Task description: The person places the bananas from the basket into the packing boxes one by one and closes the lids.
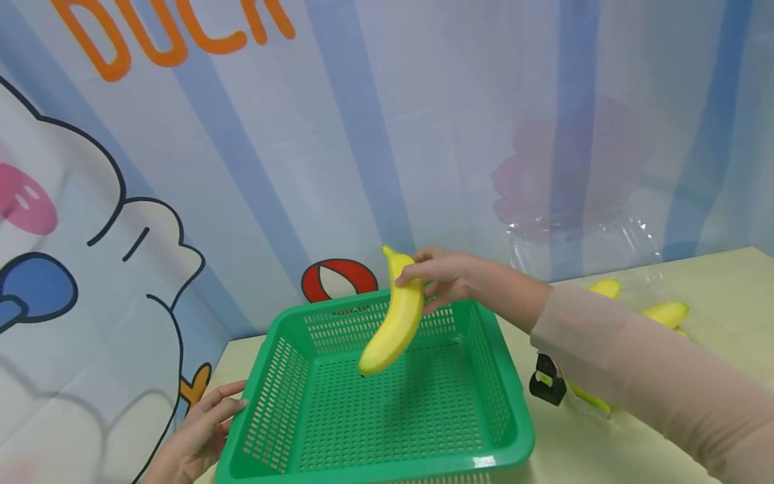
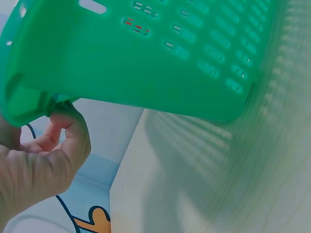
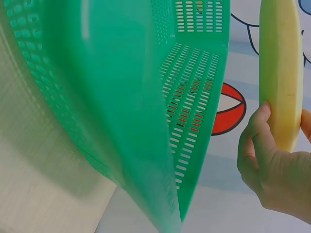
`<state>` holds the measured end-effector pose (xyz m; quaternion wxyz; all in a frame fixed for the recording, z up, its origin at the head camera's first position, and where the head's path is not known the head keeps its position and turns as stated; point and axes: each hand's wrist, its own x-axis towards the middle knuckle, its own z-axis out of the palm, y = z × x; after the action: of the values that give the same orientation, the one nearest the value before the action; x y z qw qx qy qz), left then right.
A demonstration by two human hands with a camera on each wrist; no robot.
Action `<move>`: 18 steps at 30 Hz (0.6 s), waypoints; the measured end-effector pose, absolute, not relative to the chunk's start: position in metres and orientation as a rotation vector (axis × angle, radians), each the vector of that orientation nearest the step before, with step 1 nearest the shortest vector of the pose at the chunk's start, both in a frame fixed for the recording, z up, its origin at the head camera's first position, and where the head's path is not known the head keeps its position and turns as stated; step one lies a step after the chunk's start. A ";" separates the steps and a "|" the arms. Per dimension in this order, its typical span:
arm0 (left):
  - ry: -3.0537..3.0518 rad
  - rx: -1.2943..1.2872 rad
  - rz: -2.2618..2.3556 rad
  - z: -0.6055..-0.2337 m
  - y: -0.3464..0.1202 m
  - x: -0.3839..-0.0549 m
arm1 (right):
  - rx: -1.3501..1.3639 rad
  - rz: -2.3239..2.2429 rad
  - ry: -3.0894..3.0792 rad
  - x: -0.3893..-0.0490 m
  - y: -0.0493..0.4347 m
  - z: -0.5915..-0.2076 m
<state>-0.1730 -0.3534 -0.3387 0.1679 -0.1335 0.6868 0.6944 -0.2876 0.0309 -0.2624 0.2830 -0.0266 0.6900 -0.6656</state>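
A yellow banana (image 1: 393,329) hangs tilted above the inside of a green plastic basket (image 1: 510,383). My right hand (image 1: 446,272) grips it near its stem end. In the right wrist view, thumb and fingers of that hand (image 3: 284,177) hold the banana (image 3: 281,73) from both sides, beside the basket wall. My left hand (image 1: 202,430) is at the basket's left rim. The left wrist view shows this hand (image 2: 53,155) with curled fingers holding the rim of the basket (image 2: 121,68) from below. Holes cover the basket's floor and sides, and no fruit shows inside it.
More bananas (image 1: 666,313) lie on the pale table (image 1: 732,289) at the right, partly behind my sleeve. Clear plastic wrapping (image 1: 643,249) stands by them. A small black object (image 1: 547,382) lies right of the basket. A printed cloth backdrop (image 1: 423,134) rises behind the table.
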 end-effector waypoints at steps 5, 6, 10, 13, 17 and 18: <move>1.964 -0.376 1.970 -0.339 -0.352 -0.173 | -0.079 -1.790 1.836 -0.286 0.036 -0.262; 1.966 -0.377 1.969 -0.339 -0.352 -0.173 | -0.081 -1.793 1.836 -0.286 0.036 -0.262; 1.960 -0.374 1.973 -0.340 -0.352 -0.173 | -0.084 -1.802 1.832 -0.286 0.040 -0.260; 1.942 -0.366 1.982 -0.340 -0.353 -0.174 | -0.083 -1.807 1.825 -0.286 0.043 -0.260; 1.936 -0.359 1.986 -0.340 -0.352 -0.175 | -0.084 -1.815 1.816 -0.285 0.049 -0.258; 1.939 -0.356 1.983 -0.340 -0.352 -0.175 | -0.085 -1.817 1.816 -0.285 0.050 -0.257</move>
<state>-0.1748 -0.3521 -0.3399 0.1720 -0.1254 0.6830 0.6987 -0.2851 0.0505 -0.2575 0.2816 -0.0317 0.6779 -0.6783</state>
